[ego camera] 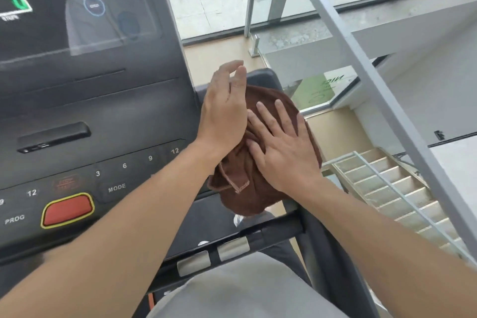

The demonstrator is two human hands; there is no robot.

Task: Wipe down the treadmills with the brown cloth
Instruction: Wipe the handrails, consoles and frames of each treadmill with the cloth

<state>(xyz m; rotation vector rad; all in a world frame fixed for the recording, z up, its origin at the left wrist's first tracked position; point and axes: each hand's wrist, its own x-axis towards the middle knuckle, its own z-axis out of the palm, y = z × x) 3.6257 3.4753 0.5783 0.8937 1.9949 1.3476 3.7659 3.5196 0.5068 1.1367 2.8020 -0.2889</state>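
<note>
While the treadmill console (pixel 103 116) is filling the frame from nine o'clock up to eleven, its dark screen (pixel 77 2) is glowing with round icons and a green figure at the far left, and a red stop button (pixel 67 210) with a yellow rim is sitting toward eight o'clock beside the words PROG and MODE and a row of numbers. Just past centre, the left hand (pixel 224 113) is lying with its fingers straight and relaxed, its palm side touching the upper left part of the brown cloth (pixel 247 183), gripping nothing. The cloth is lying bunched on the treadmill's right handrail (pixel 260 76), just right of the console, with a hemmed corner folding over at its lower left. At about three o'clock from the left hand, the right hand (pixel 284 152) is pressing flat on the cloth, fingers spread and straight, pointing toward eleven o'clock, its fingertips lying against the heel of the left hand. Below, toward six o'clock, two silver grip plates (pixel 214 255) are showing on a black crossbar. Farther right, a grey slanted beam (pixel 361 72) is running from twelve o'clock down to four, and a staircase (pixel 387 188) is dropping away at four o'clock beyond glass.
</note>
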